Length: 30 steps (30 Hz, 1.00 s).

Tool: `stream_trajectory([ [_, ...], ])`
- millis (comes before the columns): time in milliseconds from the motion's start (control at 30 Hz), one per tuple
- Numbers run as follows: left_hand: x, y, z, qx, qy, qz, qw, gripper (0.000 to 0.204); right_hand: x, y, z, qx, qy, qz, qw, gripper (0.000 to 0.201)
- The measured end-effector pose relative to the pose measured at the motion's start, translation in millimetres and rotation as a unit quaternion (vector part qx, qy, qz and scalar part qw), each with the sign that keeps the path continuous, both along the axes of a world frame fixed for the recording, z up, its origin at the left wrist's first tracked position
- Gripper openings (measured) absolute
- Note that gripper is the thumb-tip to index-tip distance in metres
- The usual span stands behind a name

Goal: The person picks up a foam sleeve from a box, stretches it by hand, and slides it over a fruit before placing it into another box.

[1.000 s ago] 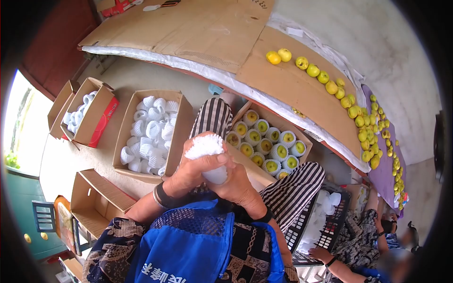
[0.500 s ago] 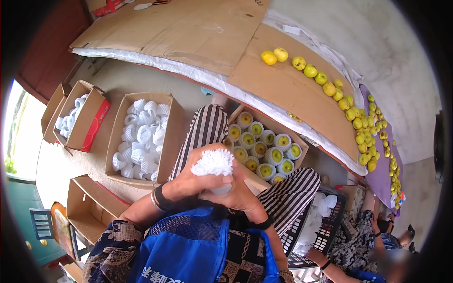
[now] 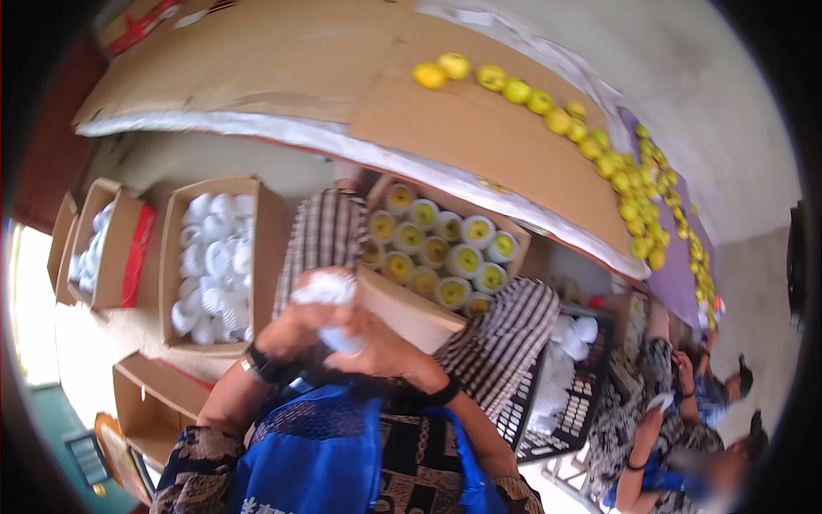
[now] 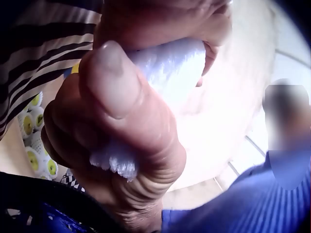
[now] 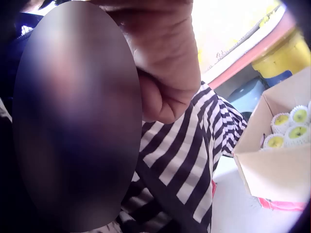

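Note:
Both hands grip a bundle of white foam netting [image 3: 330,289] in front of the lap. The left hand [image 3: 295,327] wraps round it, and in the left wrist view its thumb [image 4: 116,87] lies across the bundle. Frayed netting pokes out below that thumb, while a smooth bluish-white stretch [image 4: 175,63] runs up to the other hand. Against the bundle's lower end, the right hand [image 3: 385,347] curls its fingers; in the right wrist view they are bent, and a blurred patch hides much of the hold.
A carton [image 3: 411,301] of apples in foam nets stands between the striped knees. Left of it is a carton [image 3: 265,283] of loose foam nets. A black crate [image 3: 586,390] with white foam sits at the right. Loose apples [image 3: 556,120] line the cardboard-covered table. Another person's hand [image 3: 646,433] holds something white.
The head view has swung, so table and cartons sit further left. Both hands keep hold of the foam bundle. The other person's hand has left the black crate and risen.

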<state>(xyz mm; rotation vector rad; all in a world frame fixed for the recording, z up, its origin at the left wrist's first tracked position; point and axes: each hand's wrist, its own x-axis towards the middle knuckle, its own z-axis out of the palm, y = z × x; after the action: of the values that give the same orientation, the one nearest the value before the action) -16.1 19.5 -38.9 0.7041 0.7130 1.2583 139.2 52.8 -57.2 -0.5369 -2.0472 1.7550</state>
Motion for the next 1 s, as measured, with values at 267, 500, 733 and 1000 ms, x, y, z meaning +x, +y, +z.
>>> stream_trajectory([
  [267,-15,17,63,0.139,-0.050,-0.301,0.942,0.045,37,-10,4,-0.174,0.007,0.174,0.969,0.058],
  [500,0,9,61,0.017,-0.352,-0.324,0.878,0.039,40,-9,34,-0.301,-0.074,0.202,0.929,0.057],
  [733,-4,-5,79,0.098,-0.335,-0.276,0.896,0.042,39,-13,47,-0.336,-0.093,0.205,0.914,0.056],
  [1000,-4,-28,83,0.139,-0.255,-0.240,0.926,0.030,35,-10,60,-0.357,-0.078,0.213,0.906,0.054],
])
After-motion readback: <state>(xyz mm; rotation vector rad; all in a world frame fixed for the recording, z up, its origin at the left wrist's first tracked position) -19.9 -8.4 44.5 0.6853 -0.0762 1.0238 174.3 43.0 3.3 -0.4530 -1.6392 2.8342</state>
